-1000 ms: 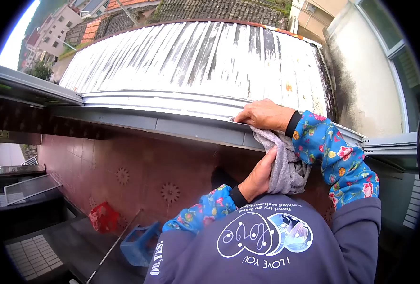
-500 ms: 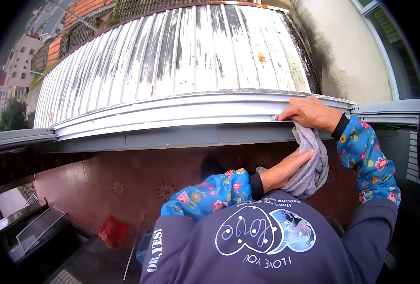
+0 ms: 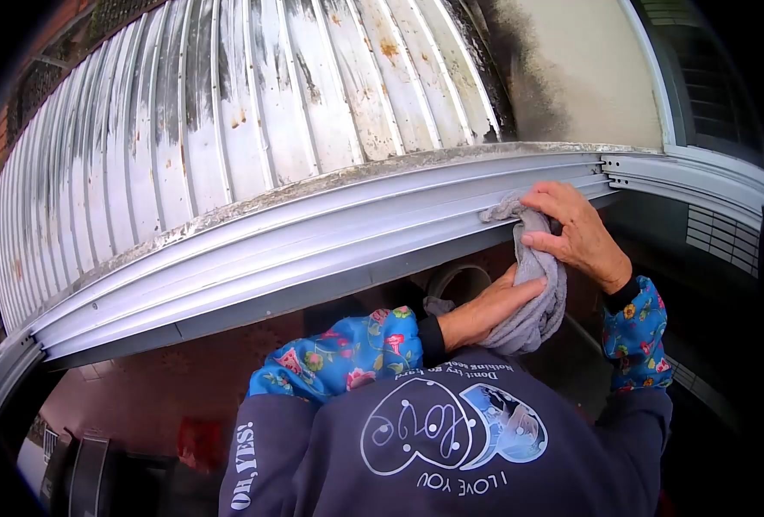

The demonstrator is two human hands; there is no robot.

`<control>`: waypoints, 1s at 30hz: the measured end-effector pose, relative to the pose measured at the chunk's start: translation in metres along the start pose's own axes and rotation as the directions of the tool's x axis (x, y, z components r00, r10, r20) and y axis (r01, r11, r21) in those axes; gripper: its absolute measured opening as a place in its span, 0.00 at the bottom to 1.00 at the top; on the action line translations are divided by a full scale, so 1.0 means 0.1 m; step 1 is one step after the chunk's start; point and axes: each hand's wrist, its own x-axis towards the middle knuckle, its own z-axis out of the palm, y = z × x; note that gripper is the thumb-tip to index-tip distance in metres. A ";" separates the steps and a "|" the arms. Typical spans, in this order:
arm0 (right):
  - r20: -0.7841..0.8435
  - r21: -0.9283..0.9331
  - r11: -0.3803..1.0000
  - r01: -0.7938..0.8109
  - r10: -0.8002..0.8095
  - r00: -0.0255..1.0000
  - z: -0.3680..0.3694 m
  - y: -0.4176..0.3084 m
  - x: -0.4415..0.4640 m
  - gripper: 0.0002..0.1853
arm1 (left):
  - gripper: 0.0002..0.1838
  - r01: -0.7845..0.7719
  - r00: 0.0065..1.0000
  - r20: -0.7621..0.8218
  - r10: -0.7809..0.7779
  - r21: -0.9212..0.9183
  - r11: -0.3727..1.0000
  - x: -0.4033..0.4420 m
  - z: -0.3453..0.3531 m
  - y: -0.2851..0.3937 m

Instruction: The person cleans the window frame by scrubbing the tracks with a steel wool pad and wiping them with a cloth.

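A grey cloth hangs bunched between my hands, close to my chest. My right hand pinches its upper end, and a tip of the cloth lies on the white window track. Lower down, my left hand grips the hanging folds, with its fingers partly hidden by the cloth. The track has long parallel grooves and runs from the lower left to the upper right.
Beyond the track lies a weathered corrugated metal roof. A stained wall and a window frame stand at the right. Below the sill are a round bucket and a red bag on the floor.
The view has turned toward the right end of the track. My right hand has moved along it with the cloth, and more cloth now shows at its fingertips. The bucket has come into view.
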 end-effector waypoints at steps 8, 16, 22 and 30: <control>-0.032 0.213 0.963 -0.163 0.174 0.984 0.10 -0.11 0.05 0.18 | 0.31 0.032 0.999 0.011 -0.031 -0.126 0.992 -0.10 -0.06 0.09; -0.066 0.155 0.987 -0.044 0.055 0.996 -0.25 -0.63 0.34 0.16 | 0.37 -0.043 0.997 0.061 0.035 0.131 0.990 -0.30 -0.03 0.17; -0.105 0.237 0.952 0.195 -0.175 0.979 -0.31 -1.20 0.77 0.17 | 0.29 -0.076 0.982 0.184 0.035 0.220 0.973 -0.65 -0.08 0.52; -0.138 0.467 0.715 0.520 -0.522 0.841 0.31 -1.88 1.44 0.18 | 0.29 -0.136 0.979 -0.065 0.191 0.485 0.864 -1.53 -0.40 0.76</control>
